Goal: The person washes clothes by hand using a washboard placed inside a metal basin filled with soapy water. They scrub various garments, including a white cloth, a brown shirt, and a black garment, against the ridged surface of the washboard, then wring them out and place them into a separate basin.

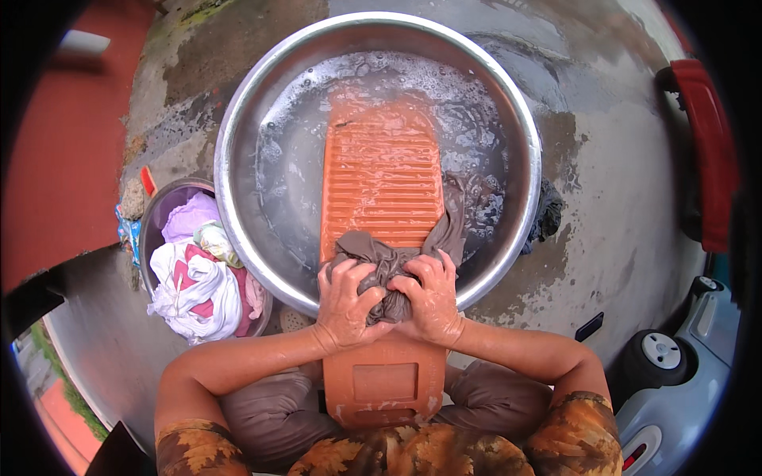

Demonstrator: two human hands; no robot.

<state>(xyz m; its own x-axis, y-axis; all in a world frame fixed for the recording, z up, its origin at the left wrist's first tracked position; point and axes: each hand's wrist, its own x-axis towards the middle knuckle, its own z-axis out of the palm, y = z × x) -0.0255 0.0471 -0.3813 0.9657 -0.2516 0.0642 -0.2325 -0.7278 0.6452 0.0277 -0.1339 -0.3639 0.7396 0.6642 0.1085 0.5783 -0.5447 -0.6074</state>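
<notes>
My left hand (350, 301) and my right hand (430, 297) grip a bunched, wet grey-brown cloth (390, 285) side by side. The cloth lies on the lower ridges of an orange plastic washboard (381, 196), and one end of it trails off the board's right side into the water. The board leans in a large round metal basin (226, 154), its top end under sudsy water (286, 172) and its lower end between my knees. My palms and parts of the fingers are hidden.
At the basin's left stands a tub (146, 238) of white, pink and purple clothes (205, 279), with a red-edged brush (149, 178) behind it. Dark wet cloth (545, 211) lies right of the basin. Further right are a phone (589, 326) and a grey-blue toy car (684, 381).
</notes>
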